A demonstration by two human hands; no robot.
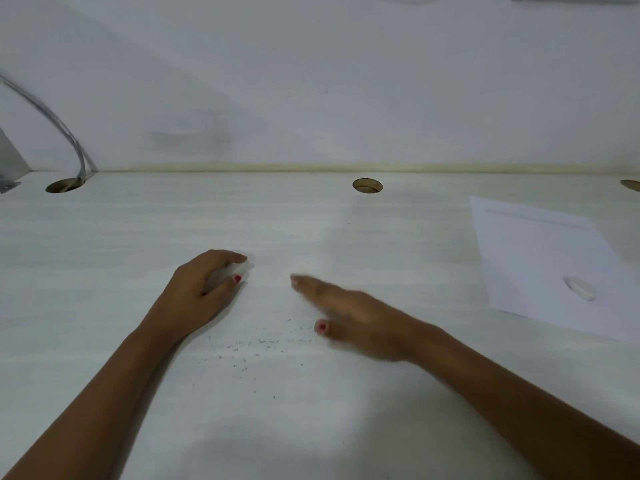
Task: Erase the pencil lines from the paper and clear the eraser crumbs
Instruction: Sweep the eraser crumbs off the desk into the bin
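Ok, quick count: 2 hands, 1 paper, 1 eraser, 1 patch of crumbs, 3 desk holes.

L hand (202, 292) rests on the desk (104, 237) left of centre. Fingers + thumb are curled round a small white wad (240, 268); can't tell what the wad is. Red polish on 1 visible nail.

R hand (349, 315) is blurred and low on the desk. Fingers are straight and pressed together, pointing left, thumb out toward the cam. Holds nothing.

Crumbs (256, 346): dark specks on bare desk, between the 2 hands and a bit nearer the cam, running up to the R thumb. Too small and too many to count.

Paper (540, 258): 1 white sheet at far right, skewed, well apart from both hands, right side cut by frame edge. 1 faint grey line (536, 219) near its far edge.

Eraser (581, 289): 1 small white oblong lying on the near part of the sheet, blurred.

Holes run along the desk's back edge:
- left hole (65, 185), with grey cables (81, 161) going in (can't count strands)
- middle hole (367, 185)
- right hole (631, 184), half cut off
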